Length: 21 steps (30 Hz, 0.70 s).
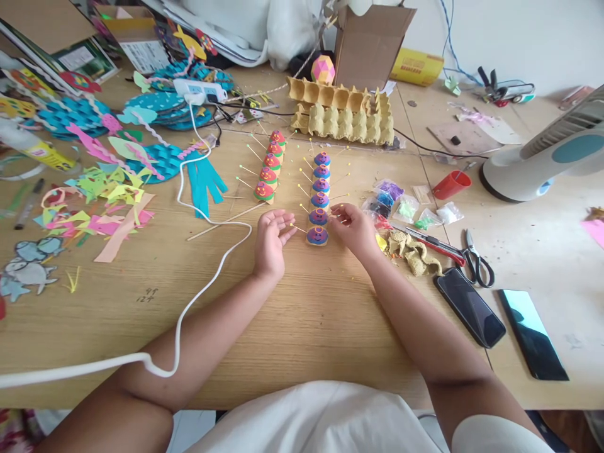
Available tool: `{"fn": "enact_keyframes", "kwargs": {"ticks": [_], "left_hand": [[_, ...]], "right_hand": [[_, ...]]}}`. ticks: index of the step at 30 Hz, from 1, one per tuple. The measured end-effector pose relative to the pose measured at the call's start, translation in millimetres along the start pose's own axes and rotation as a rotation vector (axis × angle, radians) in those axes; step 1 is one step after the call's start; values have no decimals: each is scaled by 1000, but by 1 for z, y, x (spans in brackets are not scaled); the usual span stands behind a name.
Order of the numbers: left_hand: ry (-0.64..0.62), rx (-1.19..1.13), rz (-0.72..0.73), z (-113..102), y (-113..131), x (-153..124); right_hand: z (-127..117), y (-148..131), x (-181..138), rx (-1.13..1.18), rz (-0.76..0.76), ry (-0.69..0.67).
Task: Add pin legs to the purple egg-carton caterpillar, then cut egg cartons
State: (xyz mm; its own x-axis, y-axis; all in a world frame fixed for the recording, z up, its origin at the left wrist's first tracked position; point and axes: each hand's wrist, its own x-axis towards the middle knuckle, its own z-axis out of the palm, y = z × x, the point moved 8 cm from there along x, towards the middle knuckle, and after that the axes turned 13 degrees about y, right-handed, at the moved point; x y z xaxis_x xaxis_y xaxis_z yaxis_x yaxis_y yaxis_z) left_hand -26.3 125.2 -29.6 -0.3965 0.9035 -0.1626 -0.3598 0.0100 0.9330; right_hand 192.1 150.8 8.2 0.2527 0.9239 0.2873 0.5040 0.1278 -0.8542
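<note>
A purple and blue egg-carton caterpillar (pixel 319 200) lies on the wooden table (pixel 302 327), with yellow-headed pins sticking out of both sides. My left hand (pixel 270 238) rests just left of its nearest segment, palm up, fingers loosely curled near a pin. My right hand (pixel 353 228) touches the caterpillar's right side, fingertips pinched at a pin by the second segment. A red and green caterpillar (pixel 270 168) with pins lies parallel to the left.
A white cable (pixel 207 283) crosses my left forearm. Scissors (pixel 476 259), red cutters (pixel 431 244), two phones (pixel 469 307) and small bead bags (pixel 394 201) lie right. Egg cartons (pixel 342 113) stand behind, paper cut-outs (pixel 104 189) left, a fan (pixel 542 157) far right.
</note>
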Motion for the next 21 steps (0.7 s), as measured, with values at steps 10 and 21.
{"fn": "enact_keyframes", "kwargs": {"ticks": [10, 21], "left_hand": [[-97, 285, 233, 3, 7, 11], [-443, 627, 405, 40, 15, 43]], "right_hand": [[9, 2, 0, 74, 72, -17], [11, 12, 0, 122, 64, -39]]}}
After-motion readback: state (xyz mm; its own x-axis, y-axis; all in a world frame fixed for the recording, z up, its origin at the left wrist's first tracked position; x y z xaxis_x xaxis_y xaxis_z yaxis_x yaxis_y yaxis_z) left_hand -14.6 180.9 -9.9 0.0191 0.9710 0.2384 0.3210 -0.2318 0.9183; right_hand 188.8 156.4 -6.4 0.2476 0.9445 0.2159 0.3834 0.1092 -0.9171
